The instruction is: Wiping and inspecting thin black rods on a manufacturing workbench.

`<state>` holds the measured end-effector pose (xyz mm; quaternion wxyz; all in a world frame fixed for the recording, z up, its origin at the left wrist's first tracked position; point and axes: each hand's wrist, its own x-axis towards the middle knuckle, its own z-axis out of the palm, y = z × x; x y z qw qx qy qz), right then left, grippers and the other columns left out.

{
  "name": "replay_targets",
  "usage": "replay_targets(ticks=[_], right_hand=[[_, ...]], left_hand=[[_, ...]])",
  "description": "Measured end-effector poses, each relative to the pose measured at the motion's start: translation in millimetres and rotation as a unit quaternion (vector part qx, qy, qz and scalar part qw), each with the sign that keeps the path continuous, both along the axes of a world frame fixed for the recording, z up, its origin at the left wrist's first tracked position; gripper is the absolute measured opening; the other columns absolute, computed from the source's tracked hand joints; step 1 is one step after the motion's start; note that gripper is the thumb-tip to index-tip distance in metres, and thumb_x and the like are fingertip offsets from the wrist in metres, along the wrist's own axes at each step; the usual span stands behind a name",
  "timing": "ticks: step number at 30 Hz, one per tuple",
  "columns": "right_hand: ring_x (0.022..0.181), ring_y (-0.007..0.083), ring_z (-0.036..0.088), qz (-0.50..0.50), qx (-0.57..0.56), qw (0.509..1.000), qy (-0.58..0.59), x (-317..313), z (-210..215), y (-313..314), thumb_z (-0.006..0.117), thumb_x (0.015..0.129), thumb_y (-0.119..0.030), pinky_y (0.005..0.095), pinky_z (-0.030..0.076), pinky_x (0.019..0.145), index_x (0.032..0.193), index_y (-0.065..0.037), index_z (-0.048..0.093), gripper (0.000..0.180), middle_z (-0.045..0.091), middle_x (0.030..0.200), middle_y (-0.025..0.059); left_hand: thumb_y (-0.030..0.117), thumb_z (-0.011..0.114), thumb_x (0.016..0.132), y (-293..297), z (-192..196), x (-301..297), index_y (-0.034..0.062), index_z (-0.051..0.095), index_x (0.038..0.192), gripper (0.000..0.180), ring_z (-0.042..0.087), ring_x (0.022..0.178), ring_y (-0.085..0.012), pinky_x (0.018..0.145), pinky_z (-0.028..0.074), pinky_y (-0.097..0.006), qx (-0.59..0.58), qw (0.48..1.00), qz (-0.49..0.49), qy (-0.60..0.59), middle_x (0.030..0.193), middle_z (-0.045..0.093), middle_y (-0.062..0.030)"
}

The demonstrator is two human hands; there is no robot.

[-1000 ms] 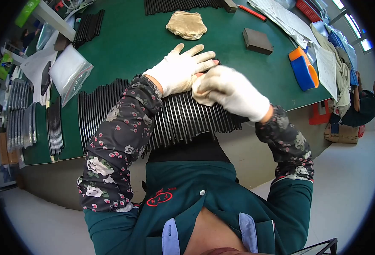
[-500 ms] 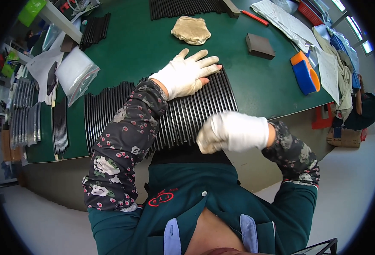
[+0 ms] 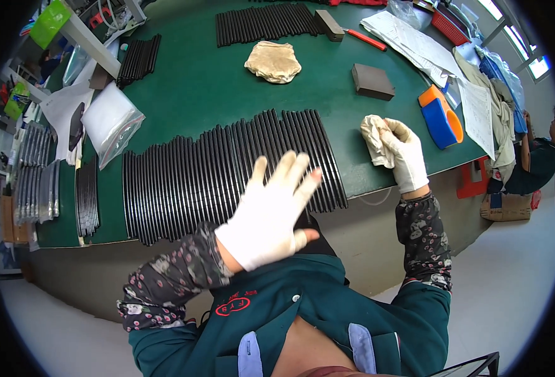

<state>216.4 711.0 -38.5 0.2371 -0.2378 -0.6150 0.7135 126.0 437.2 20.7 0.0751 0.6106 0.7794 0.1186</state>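
A broad row of slim black rods (image 3: pixel 177 182) lies side by side along the table's near edge. Over the near ends of the rods at its right part is my left hand (image 3: pixel 268 217), in a white glove with bare fingertips showing. Its fingers are spread and it holds nothing; whether it touches the rods I cannot tell. To the right of the row, above the green tabletop, my gloved right hand (image 3: pixel 408 157) grips a crumpled cream cloth (image 3: pixel 374 139). Farther back lies a folded beige cloth pad (image 3: pixel 274 61).
Another row of black rods (image 3: pixel 265 24) lies at the back beside a grey block (image 3: pixel 329 26) and a red-handled tool (image 3: pixel 367 39). A dark block (image 3: pixel 373 81), an orange-and-blue tape dispenser (image 3: pixel 441 117) and papers (image 3: pixel 409 44) are at right. Plastic bags (image 3: pixel 109 119) lie at left.
My left hand has come back from the rods' far ends toward their near ends. My right hand has swung right and away from my body, still holding the cloth.
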Motion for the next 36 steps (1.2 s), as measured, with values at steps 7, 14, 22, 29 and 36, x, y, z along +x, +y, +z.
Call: replay_targets(ticks=[7, 14, 22, 29, 36], right_hand=[[0.082, 0.0090, 0.059, 0.025, 0.043, 0.999, -0.011, -1, 3, -11, 0.065, 0.086, -0.008, 0.0217, 0.049, 0.072, 0.107, 0.003, 0.060, 0.024, 0.063, 0.096, 0.0055], [0.084, 0.0087, 0.058, 0.050, 0.068, 0.996, -0.021, 0, 1, -9, 0.065, 0.086, -0.008, 0.0217, 0.048, 0.074, 0.105, 0.002, 0.060, 0.023, 0.063, 0.096, 0.0052], [0.076, 0.0151, 0.059, 0.219, 0.302, 0.928, 0.001, -9, 31, -37, 0.063, 0.080, -0.003, 0.0296, 0.048, 0.066, 0.091, -0.002, 0.062, 0.011, 0.062, 0.085, 0.0039], [0.080, 0.0258, 0.057, 0.322, 0.515, 0.788, 0.095, -69, 18, -52, 0.068, 0.078, -0.010, 0.0361, 0.047, 0.073, 0.087, -0.006, 0.060, 0.012, 0.058, 0.082, 0.0073], [0.077, 0.0271, 0.058, 0.270, 0.576, 0.766, 0.093, -103, 17, -56, 0.065, 0.081, -0.011, 0.0359, 0.047, 0.070, 0.081, -0.007, 0.057, 0.009, 0.058, 0.080, 0.0070]], left_hand=[[0.034, 0.076, 0.068, 3, -29, 18, 0.0001, 0.035, 0.138, 0.088, 0.034, 0.132, -0.0389, 0.103, 0.027, -0.058, 0.049, 0.996, 0.076, 0.023, 0.141, 0.035, -0.0232], [0.026, 0.077, 0.066, 11, -30, 15, 0.0016, 0.042, 0.132, 0.079, 0.039, 0.128, -0.0362, 0.100, 0.031, -0.057, 0.061, 0.993, 0.083, 0.052, 0.138, 0.040, -0.0201], [0.023, 0.074, 0.067, 34, -40, 28, 0.0015, 0.048, 0.127, 0.069, 0.042, 0.126, -0.0311, 0.105, 0.031, -0.050, 0.098, 0.994, -0.053, -0.015, 0.131, 0.046, -0.0170], [0.028, 0.078, 0.062, 32, -34, 30, -0.0005, 0.048, 0.127, 0.077, 0.037, 0.130, -0.0344, 0.108, 0.028, -0.048, 0.066, 0.996, -0.058, -0.022, 0.136, 0.041, -0.0182], [0.029, 0.078, 0.061, 28, -34, 29, -0.0008, 0.045, 0.130, 0.082, 0.035, 0.132, -0.0332, 0.109, 0.028, -0.045, 0.068, 0.996, -0.052, -0.037, 0.138, 0.039, -0.0184]])
